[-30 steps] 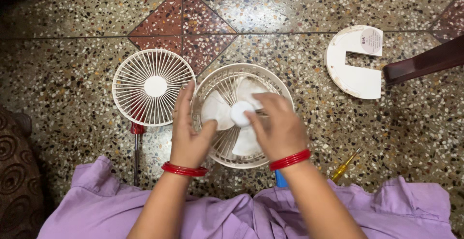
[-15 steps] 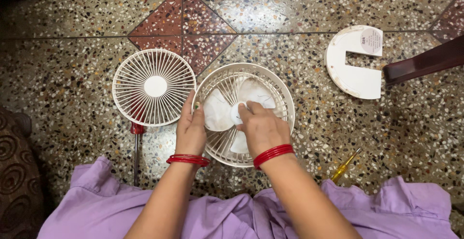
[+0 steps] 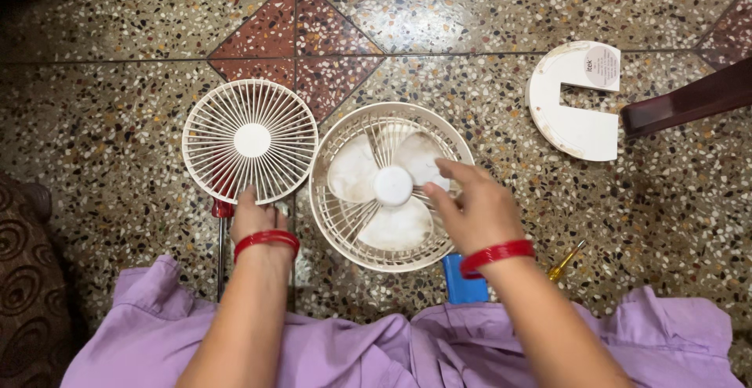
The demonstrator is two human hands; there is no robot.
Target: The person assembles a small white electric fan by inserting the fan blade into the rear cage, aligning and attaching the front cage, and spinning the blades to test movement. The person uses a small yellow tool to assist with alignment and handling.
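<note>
Left hand (image 3: 254,217) just came off the open fan body (image 3: 392,186) and now rests fingers-down, gripping nothing I think, on the detached front grille (image 3: 251,141) at its 9 o'clock, while the loosely open right hand (image 3: 474,208) hovers over the blades' (image 3: 392,192) 3 o'clock edge, hub freed.

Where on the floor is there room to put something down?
Bare floor runs along the top, above the loose grille and the open fan. More lies between the fan and the white U-shaped base. It is crowded by the left hand and right hand, with tools near the purple cloth.
</note>
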